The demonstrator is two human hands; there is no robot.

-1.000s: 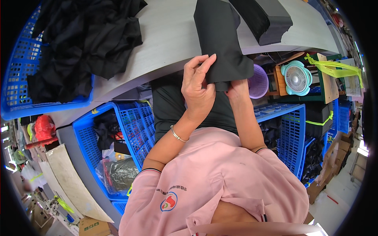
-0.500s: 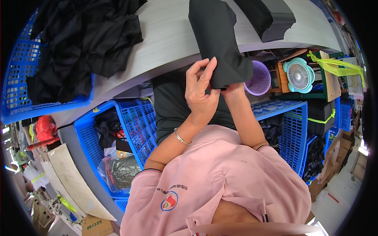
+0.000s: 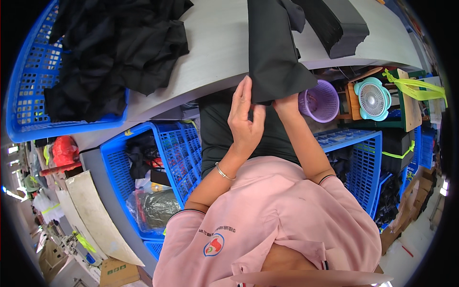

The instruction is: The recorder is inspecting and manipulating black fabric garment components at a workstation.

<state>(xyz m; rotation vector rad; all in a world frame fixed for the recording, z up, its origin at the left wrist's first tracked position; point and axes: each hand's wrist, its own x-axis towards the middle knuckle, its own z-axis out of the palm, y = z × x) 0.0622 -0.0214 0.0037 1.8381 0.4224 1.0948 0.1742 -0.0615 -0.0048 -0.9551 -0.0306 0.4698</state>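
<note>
A long piece of black fabric [image 3: 275,62] stretches from the pale table toward me, its near end past the table's edge above my lap. My right hand [image 3: 287,103] is at that near end, partly tucked under the cloth, and grips it; its fingertips are hidden. Along the cloth's left edge, my left hand [image 3: 246,122] is raised with fingers straight and thumb apart. Nothing is held in it, and whether it touches the cloth is hard to see.
Black cloths [image 3: 119,52] heap over a blue basket [image 3: 28,95] at left. Right of the fabric lies a stack of dark pieces [image 3: 339,28]. Below the table stand blue crates [image 3: 158,134], a purple basket [image 3: 330,98] and a small turquoise fan [image 3: 374,99].
My left hand's fingers have straightened from a bent, near-pinching pose at the cloth's edge. The fabric now lies flatter and wider at its near end. The whole view has shifted slightly.
</note>
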